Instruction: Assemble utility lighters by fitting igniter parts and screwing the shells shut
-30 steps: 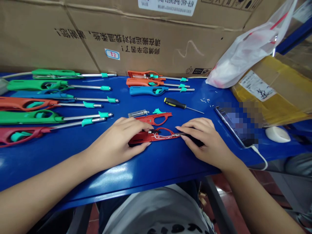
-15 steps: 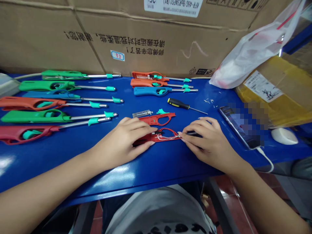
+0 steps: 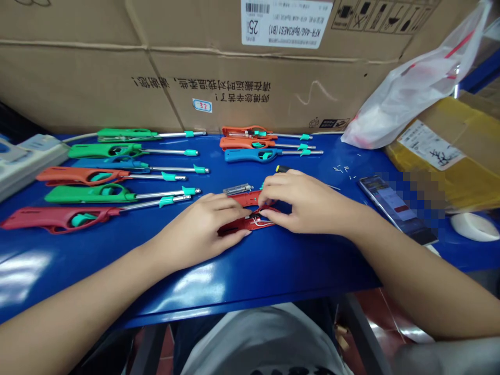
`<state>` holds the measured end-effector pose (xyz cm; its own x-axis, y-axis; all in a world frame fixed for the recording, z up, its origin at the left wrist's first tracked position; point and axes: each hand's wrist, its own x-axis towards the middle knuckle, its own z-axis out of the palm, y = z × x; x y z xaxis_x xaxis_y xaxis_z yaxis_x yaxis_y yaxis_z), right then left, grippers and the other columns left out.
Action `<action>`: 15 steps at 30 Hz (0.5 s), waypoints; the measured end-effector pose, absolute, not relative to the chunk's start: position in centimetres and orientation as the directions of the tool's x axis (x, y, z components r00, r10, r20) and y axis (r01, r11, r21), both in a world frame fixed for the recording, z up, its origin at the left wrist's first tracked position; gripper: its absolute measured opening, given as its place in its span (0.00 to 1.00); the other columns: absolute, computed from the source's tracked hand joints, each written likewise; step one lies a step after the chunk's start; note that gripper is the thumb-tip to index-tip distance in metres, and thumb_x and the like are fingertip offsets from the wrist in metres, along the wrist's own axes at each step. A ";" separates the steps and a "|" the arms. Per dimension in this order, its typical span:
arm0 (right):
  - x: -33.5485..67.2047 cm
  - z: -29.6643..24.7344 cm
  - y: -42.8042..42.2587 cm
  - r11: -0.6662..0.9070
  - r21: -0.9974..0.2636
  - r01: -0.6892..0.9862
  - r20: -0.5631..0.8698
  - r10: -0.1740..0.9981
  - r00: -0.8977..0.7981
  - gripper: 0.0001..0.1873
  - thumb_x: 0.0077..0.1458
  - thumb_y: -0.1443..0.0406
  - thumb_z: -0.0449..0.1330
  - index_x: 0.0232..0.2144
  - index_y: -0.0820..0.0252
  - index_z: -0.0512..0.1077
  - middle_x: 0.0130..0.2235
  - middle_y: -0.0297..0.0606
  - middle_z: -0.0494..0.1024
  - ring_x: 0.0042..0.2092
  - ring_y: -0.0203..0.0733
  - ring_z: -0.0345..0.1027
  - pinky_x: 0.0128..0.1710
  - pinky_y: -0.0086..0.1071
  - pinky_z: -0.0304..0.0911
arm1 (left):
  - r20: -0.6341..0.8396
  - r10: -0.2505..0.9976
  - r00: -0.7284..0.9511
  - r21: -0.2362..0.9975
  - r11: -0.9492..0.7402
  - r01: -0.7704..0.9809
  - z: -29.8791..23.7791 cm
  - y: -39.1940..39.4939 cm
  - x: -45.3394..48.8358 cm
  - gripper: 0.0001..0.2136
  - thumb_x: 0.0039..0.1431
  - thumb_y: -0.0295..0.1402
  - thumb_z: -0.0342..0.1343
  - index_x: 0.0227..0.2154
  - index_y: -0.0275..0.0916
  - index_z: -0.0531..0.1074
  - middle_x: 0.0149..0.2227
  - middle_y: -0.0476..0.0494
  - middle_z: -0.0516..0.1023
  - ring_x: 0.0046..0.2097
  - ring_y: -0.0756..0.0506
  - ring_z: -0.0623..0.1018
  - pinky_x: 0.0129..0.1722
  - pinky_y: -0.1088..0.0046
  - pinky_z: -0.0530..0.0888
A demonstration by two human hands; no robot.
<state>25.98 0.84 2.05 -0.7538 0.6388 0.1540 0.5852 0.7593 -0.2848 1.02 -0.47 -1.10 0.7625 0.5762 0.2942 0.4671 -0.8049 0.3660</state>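
An opened red lighter shell half point(image 3: 255, 225) lies in front of me, with white wires point(image 3: 267, 223) and a small black part inside its handle. My left hand point(image 3: 209, 224) grips its left end between thumb and fingers. My right hand point(image 3: 299, 200) is closed in a pinch over the handle loop, the fingertips beside the black part; what they hold is hidden. The other red shell half point(image 3: 246, 199) lies just behind, partly covered by my right hand. Beyond it is a clear fuel tank point(image 3: 237, 189). A screwdriver point(image 3: 282, 169) is mostly hidden behind my right hand.
Several gas lighters point(image 3: 94, 194) lie in rows at left, and three more point(image 3: 250, 154) at back centre. Small white pins point(image 3: 340, 169), a phone point(image 3: 390, 205) and a white mouse point(image 3: 474, 226) are at right. A large carton point(image 3: 175, 67) stands behind the blue table point(image 3: 219, 284).
My right hand has moved left from the shell's right tip to over its handle, now covering the screwdriver. The view has tilted slightly up; my left hand keeps its grip.
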 end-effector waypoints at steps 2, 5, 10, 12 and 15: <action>25.7 1.4 1.0 0.765 -0.317 0.560 0.196 0.631 -0.751 0.03 0.62 0.67 0.62 0.34 0.58 0.75 0.38 0.36 0.79 0.44 0.42 0.72 0.48 0.39 0.57 | 0.314 0.577 0.754 0.382 -0.804 0.456 -1.2 -0.5 1.0 0.08 0.68 0.34 0.58 0.45 0.39 0.79 0.46 0.41 0.83 0.46 0.43 0.81 0.46 0.64 0.73; 25.9 0.2 0.9 0.766 -0.335 0.549 0.228 0.632 -0.741 0.03 0.63 0.66 0.62 0.40 0.57 0.76 0.43 0.36 0.80 0.46 0.42 0.71 0.48 0.39 0.56 | 0.323 0.581 0.747 0.397 -0.800 0.450 -1.4 -0.5 1.0 0.08 0.67 0.33 0.59 0.45 0.39 0.79 0.45 0.42 0.83 0.46 0.43 0.82 0.46 0.65 0.74; 26.3 -0.8 1.1 0.818 -0.336 0.468 0.224 0.552 -0.803 0.04 0.66 0.67 0.60 0.41 0.56 0.75 0.45 0.34 0.82 0.47 0.42 0.70 0.51 0.40 0.54 | 0.329 0.588 0.739 0.446 -0.787 0.427 -1.5 -0.7 1.1 0.09 0.67 0.31 0.60 0.46 0.37 0.80 0.44 0.42 0.83 0.45 0.44 0.81 0.47 0.67 0.76; 26.3 -0.9 1.2 0.829 -0.312 0.463 0.220 0.538 -0.814 0.05 0.67 0.68 0.58 0.42 0.57 0.74 0.45 0.35 0.81 0.48 0.42 0.70 0.51 0.41 0.54 | 0.324 0.592 0.738 0.456 -0.781 0.426 -1.5 -0.7 1.2 0.09 0.67 0.31 0.59 0.46 0.37 0.80 0.44 0.41 0.83 0.45 0.45 0.81 0.47 0.67 0.76; 26.2 -0.9 1.1 0.842 -0.260 0.473 0.209 0.528 -0.823 0.06 0.68 0.68 0.56 0.41 0.58 0.74 0.45 0.38 0.81 0.47 0.44 0.69 0.50 0.41 0.54 | 0.324 0.600 0.731 0.456 -0.776 0.435 -1.5 -0.8 1.3 0.09 0.67 0.31 0.59 0.46 0.37 0.80 0.44 0.41 0.82 0.44 0.44 0.81 0.47 0.66 0.77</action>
<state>26.23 1.14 -0.88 -0.8234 0.5275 0.2093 0.4731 0.8417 -0.2602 1.33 -0.79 -1.53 0.7310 0.6002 0.3245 0.4354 -0.7765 0.4555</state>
